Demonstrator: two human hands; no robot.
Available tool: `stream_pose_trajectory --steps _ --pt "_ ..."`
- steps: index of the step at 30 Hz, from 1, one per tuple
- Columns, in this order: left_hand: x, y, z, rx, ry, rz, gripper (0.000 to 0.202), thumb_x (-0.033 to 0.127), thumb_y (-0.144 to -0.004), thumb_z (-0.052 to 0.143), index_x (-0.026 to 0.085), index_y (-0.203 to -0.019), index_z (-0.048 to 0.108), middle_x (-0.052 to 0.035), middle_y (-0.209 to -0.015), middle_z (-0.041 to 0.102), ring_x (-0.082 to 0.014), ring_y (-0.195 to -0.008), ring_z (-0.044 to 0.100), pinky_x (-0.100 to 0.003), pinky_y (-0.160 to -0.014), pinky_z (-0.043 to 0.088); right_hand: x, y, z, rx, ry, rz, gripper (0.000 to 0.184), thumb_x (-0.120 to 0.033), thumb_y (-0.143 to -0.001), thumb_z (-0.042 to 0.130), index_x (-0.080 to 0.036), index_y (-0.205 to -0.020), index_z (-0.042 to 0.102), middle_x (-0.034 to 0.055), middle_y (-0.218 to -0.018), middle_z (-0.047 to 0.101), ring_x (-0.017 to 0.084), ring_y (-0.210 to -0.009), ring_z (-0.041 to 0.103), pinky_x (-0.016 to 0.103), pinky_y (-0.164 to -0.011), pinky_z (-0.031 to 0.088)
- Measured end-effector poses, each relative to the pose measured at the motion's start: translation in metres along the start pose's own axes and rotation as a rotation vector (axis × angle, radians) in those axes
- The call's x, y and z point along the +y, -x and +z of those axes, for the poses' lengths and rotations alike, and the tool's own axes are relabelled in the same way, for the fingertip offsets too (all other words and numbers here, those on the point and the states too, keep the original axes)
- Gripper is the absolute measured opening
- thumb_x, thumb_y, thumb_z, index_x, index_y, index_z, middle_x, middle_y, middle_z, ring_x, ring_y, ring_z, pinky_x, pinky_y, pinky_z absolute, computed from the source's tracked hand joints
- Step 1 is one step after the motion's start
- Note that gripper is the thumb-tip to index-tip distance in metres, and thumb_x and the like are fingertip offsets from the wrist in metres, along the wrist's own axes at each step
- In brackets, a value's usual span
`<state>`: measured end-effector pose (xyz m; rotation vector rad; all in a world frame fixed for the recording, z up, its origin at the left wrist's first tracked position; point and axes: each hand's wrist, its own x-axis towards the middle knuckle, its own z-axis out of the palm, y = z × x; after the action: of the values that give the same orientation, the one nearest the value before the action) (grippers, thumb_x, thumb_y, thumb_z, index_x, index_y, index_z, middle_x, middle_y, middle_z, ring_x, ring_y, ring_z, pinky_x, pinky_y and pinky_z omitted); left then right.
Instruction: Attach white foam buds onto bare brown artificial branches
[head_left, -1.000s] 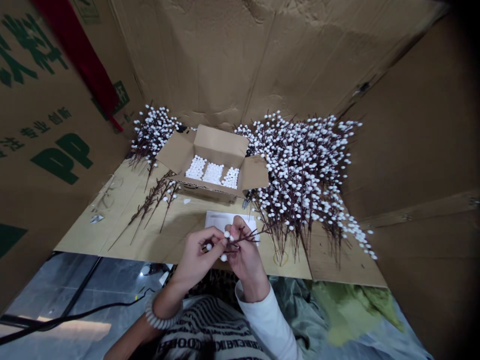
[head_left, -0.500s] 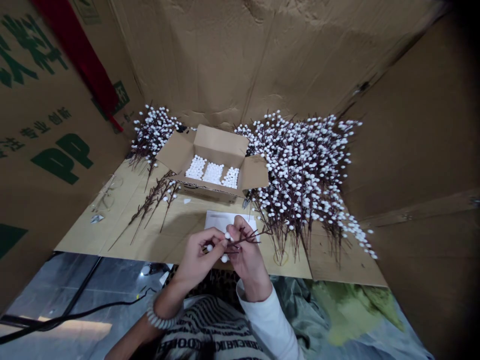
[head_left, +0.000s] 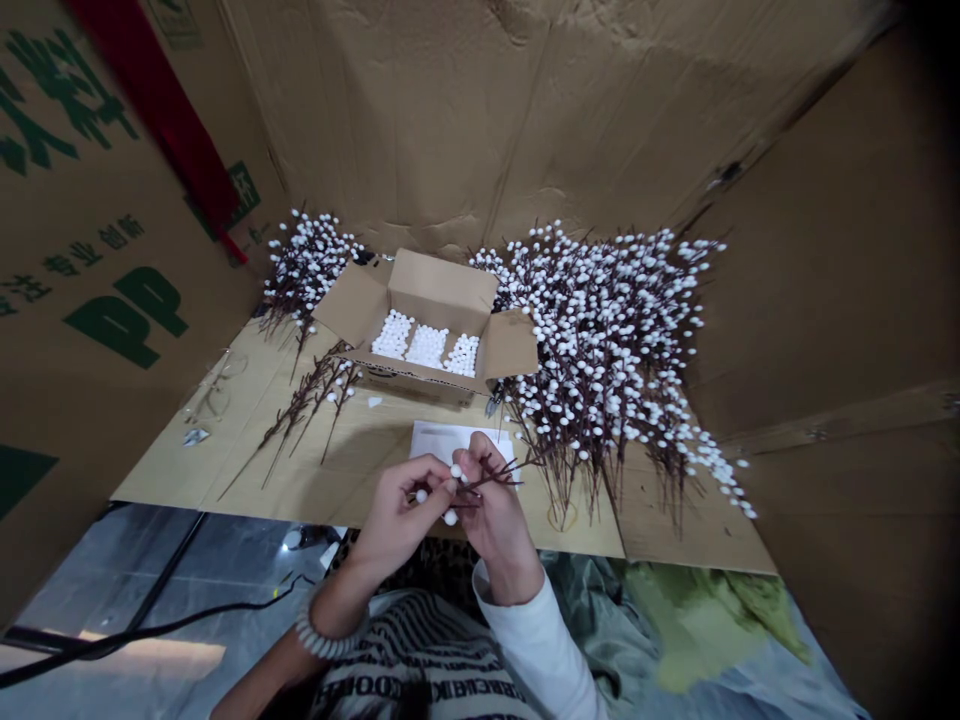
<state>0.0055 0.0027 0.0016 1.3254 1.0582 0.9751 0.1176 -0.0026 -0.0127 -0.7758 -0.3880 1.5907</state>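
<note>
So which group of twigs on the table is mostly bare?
The small group at the open box's near left corner; the bunch behind it and the right-hand pile are thick with white balls.

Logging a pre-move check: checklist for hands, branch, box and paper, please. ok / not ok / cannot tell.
1. Right hand on brown branch: ok.
2. Left hand fingertips at the branch too: ok.
3. Ball seating under the fingertips: cannot tell, fingers cover it.
4. Cardboard box open, flaps out: ok.
5. White balls in the box: ok.
6. White paper fully visible: not ok, hands hide part.
</note>
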Motion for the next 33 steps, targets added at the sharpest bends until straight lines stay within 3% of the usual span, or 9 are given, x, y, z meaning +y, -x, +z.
stream_pose_trajectory --steps 21,33 --pt "-0.0026 0.0024 0.0015 -0.001 -0.018 0.001 0.019 0.030 -0.078 0.060 0.016 -0.064 0.060 0.0029 -0.056 0.054 -0.0122 -0.055 0.049 -0.021 -0.054 0.038 0.0057 0.0000 -0.0049 -0.014 0.022 0.038 0.041 -0.029 -0.066 0.077 -0.020 -0.058 0.038 -0.0098 -0.050 0.038 0.005 -0.043 0.029 0.013 -0.040 0.029" --pt "-0.0016 0.0025 0.0024 -0.027 0.002 0.011 0.017 0.028 -0.081 0.060 0.016 -0.069 0.063 0.0020 -0.059 0.058 -0.0123 -0.057 0.051 -0.021 -0.056 0.039 0.0070 0.0022 -0.0045 0.047 -0.050 0.009 0.037 -0.032 -0.065 0.080 -0.020 -0.061 0.044 -0.0085 -0.055 0.047 0.006 -0.047 0.040 0.014 -0.042 0.034"
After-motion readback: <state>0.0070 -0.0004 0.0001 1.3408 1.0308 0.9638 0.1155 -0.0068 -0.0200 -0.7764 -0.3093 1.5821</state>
